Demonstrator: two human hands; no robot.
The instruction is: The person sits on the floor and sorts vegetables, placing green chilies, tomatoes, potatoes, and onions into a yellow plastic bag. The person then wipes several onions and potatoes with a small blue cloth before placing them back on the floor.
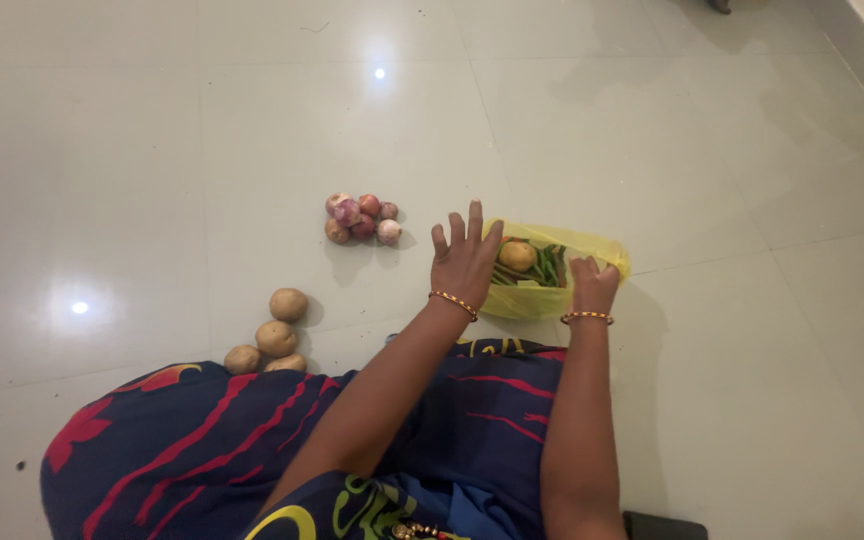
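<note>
Fingers [460, 232] of the left hand [464, 268] are spread apart and extended, palm down, at the left rim of a yellow plastic bag [592, 243]. No object is clamped by them; the fingertips are seen just beside the bag's opening, and whether the palm rests on the plastic cannot be told. The right hand [593, 285] is positioned at the bag's near right edge, with its fingers curled together on the yellow plastic, so that the rim is gripped and the mouth is held open.

The bag lies on the pale tiled floor [152, 150], directly ahead of the person's knees, between the two hands. Inside it, a round brownish vegetable, probably a potato [517, 256], is seen near the left hand's fingers, and long green pods [549, 266] are laid beside it toward the right.

A beaded bangle [453, 302] is worn on the left wrist, and a similar one on the right wrist.

A cluster of reddish onions [362, 217] is grouped on the floor to the left of the bag, near but apart from the left hand. Four loose potatoes [274, 338] are placed further left, close to the dark patterned garment [202, 440] with red lines.
</note>
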